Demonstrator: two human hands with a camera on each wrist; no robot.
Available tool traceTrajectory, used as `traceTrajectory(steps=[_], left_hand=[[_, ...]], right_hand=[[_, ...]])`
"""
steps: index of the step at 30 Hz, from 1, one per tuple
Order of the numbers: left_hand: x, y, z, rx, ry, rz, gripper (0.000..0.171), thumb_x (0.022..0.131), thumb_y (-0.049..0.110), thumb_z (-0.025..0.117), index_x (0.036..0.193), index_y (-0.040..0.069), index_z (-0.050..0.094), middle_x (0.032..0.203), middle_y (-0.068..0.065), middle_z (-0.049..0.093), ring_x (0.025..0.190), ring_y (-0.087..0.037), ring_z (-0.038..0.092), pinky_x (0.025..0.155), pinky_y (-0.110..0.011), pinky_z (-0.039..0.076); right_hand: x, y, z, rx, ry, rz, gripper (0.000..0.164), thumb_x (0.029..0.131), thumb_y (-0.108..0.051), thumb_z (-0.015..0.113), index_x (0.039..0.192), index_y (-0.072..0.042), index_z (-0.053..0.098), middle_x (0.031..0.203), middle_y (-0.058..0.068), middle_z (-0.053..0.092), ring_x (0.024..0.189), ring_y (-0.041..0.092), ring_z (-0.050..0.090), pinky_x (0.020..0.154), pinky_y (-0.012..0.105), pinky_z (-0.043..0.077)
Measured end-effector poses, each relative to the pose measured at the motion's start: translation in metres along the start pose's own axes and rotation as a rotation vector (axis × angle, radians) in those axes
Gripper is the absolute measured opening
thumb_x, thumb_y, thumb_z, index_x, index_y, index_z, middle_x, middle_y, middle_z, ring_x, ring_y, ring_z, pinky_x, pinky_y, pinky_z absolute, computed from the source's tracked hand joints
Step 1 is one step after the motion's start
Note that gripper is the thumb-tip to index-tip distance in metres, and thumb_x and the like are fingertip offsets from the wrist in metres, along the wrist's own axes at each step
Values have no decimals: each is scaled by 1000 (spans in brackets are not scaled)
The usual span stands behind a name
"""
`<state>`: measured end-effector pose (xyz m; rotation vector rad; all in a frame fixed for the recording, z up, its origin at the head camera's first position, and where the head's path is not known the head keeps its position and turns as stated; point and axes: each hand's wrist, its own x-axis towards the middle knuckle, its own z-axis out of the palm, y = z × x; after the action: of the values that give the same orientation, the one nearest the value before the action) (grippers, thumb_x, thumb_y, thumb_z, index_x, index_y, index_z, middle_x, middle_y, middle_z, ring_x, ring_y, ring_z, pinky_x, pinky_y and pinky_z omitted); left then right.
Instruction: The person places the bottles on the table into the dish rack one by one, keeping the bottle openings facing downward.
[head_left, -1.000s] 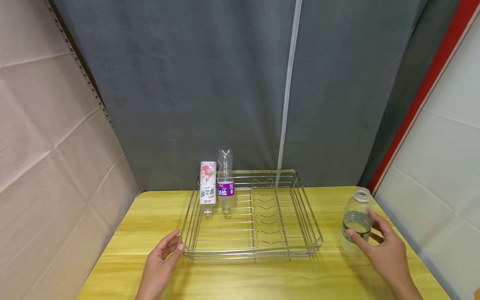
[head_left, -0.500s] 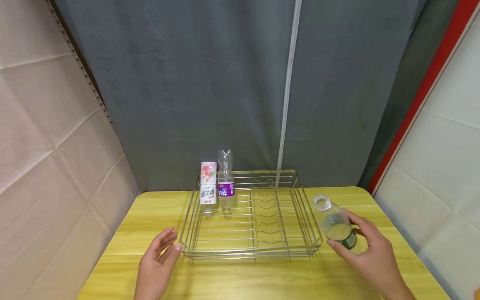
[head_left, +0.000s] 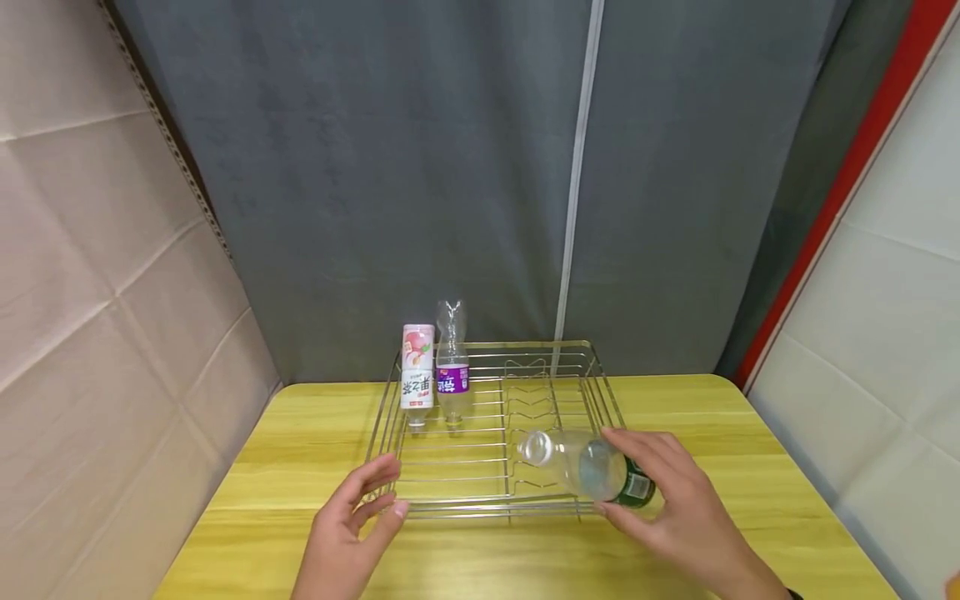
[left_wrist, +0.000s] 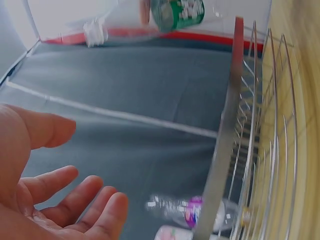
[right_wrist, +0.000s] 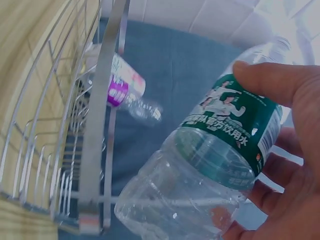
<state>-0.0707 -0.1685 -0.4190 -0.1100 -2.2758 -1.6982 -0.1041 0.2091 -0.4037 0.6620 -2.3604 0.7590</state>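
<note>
My right hand (head_left: 675,500) grips a clear plastic water bottle (head_left: 596,467) with a green label. The bottle is tipped onto its side above the front right part of the wire dish rack (head_left: 495,504), its neck towards the left. Seen from the right wrist, my thumb and fingers wrap around the label (right_wrist: 230,112). My left hand (head_left: 352,525), holding nothing, has its fingers spread at the rack's front left corner. In the rack's back left stand two upside-down bottles: a pink and white one (head_left: 417,367) and a clear one with a purple label (head_left: 452,379).
The rack sits on a yellow wood-grain table (head_left: 285,467). A grey curtain (head_left: 405,183) hangs behind it, with pale cloth walls (head_left: 112,292) to either side. Wire dividers (head_left: 528,400) run along the rack's right half.
My right hand has carried the water bottle leftwards from the table's right side to above the rack, tipping it from upright onto its side. My left hand has shifted slightly right.
</note>
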Motion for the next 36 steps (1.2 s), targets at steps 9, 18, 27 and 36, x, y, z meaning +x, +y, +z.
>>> traceTrajectory(steps=[9,18,27,36], left_hand=[[-3,14,19,-113,-188,115,56,95,4,77,146,20,59,143,-6,65,129,-13,65,100,-33,62],[0,20,39,-239,-317,119,66,88,1,84,147,17,58,148,-16,61,121,-20,71,96,-40,63],[-2,21,45,-238,-310,37,52,87,6,86,136,13,68,134,-16,71,112,-17,76,86,-37,66],[-2,23,43,-234,-276,4,48,87,7,86,132,12,70,127,-14,75,104,-22,78,85,-38,67]], right_hand=[[15,-17,18,-11,-46,-210,95,62,-30,104,147,-25,62,133,-12,70,114,9,60,91,37,56],[20,-33,38,-8,-54,-293,93,58,-33,105,142,-27,65,134,-12,70,113,10,62,89,42,57],[20,-41,47,-33,-76,-340,91,62,-37,103,144,-27,65,136,-13,70,114,9,62,95,44,57],[24,-42,46,-28,-79,-317,86,63,-41,102,140,-26,67,137,-12,70,118,12,64,96,48,59]])
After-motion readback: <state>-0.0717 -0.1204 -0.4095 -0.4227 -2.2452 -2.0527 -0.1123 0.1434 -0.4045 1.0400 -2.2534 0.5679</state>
